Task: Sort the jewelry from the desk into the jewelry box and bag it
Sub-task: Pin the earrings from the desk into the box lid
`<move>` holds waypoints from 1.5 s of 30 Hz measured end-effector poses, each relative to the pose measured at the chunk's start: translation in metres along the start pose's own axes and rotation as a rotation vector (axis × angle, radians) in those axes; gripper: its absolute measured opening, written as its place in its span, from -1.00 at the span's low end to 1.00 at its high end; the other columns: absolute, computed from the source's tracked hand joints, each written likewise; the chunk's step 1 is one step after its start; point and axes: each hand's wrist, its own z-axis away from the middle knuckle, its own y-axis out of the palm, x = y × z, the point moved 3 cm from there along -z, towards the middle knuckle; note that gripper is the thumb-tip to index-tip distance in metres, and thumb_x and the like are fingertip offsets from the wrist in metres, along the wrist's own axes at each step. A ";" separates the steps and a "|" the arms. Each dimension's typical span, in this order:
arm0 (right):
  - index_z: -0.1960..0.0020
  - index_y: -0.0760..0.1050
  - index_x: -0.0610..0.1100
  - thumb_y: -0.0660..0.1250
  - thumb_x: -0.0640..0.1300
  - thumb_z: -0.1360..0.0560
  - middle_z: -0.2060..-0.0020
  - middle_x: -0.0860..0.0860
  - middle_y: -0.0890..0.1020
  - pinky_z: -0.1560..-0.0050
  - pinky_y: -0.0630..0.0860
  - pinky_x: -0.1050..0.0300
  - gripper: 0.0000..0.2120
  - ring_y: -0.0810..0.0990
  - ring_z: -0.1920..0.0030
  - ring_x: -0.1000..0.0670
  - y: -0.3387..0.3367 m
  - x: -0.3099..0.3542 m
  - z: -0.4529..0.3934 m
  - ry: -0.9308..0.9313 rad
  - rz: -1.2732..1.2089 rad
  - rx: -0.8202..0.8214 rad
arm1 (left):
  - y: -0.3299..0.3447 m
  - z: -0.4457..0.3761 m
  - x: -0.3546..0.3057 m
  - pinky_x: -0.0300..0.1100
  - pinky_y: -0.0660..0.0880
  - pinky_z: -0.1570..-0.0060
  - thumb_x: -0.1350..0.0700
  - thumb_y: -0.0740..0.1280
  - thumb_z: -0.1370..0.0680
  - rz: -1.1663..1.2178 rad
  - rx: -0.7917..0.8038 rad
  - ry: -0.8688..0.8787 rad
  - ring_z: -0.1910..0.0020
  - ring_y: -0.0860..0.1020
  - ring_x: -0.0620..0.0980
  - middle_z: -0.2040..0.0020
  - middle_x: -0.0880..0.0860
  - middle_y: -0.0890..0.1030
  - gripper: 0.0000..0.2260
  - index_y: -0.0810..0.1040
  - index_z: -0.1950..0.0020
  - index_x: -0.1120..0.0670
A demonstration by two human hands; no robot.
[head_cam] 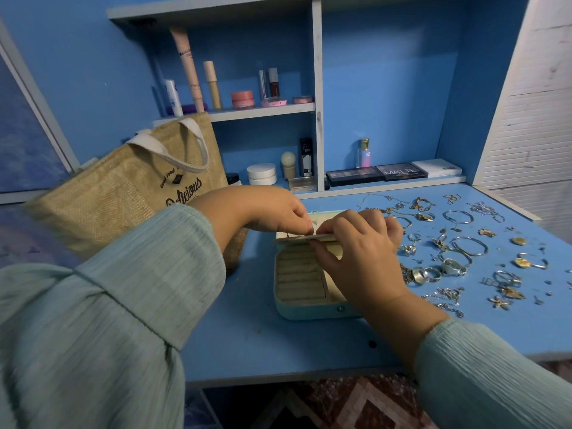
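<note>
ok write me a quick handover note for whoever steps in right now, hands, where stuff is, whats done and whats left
Left hand: pinching at the top edge of the flat insert panel over the jewelry box; whether it holds a small piece cannot be told.
Right hand: gripping the same panel from its right end.
Box: open on the desk, ring rolls look empty.
Jewelry: rings, bangles, chains and earrings spread on the desk right of the box.
Bag: burlap tote standing left of the box.
Done: box opened.
Left: sort nearly all the jewelry in, close the box, bag it.
</note>
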 end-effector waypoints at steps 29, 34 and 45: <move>0.22 0.57 -0.04 0.20 0.06 -0.38 0.28 0.05 0.58 0.01 0.19 0.02 -0.76 0.48 0.15 -0.07 -0.002 0.001 0.000 -0.022 0.019 0.006 | -0.006 -0.003 -0.006 -0.07 0.36 -0.27 0.04 0.28 -0.54 -0.097 -0.008 0.097 -0.19 0.43 -0.05 -0.20 -0.04 0.47 -0.90 0.58 0.04 -0.03; 0.23 0.56 -0.03 0.20 0.06 -0.38 0.29 0.06 0.58 0.01 0.19 0.02 -0.77 0.49 0.16 -0.08 -0.002 0.001 -0.001 -0.017 0.012 0.004 | -0.003 -0.010 0.001 0.00 0.42 -0.18 0.03 0.25 -0.51 -0.061 0.059 0.060 -0.06 0.49 0.06 -0.09 0.12 0.55 -0.82 0.59 0.09 0.09; 0.22 0.58 -0.03 0.22 0.06 -0.38 0.29 0.06 0.58 0.02 0.19 0.01 -0.78 0.48 0.15 -0.07 -0.003 0.002 0.000 -0.020 -0.003 0.012 | -0.005 -0.008 -0.004 -0.01 0.39 -0.25 0.01 0.27 -0.51 -0.139 0.040 0.049 -0.18 0.47 -0.02 -0.16 -0.02 0.54 -0.88 0.59 0.07 -0.06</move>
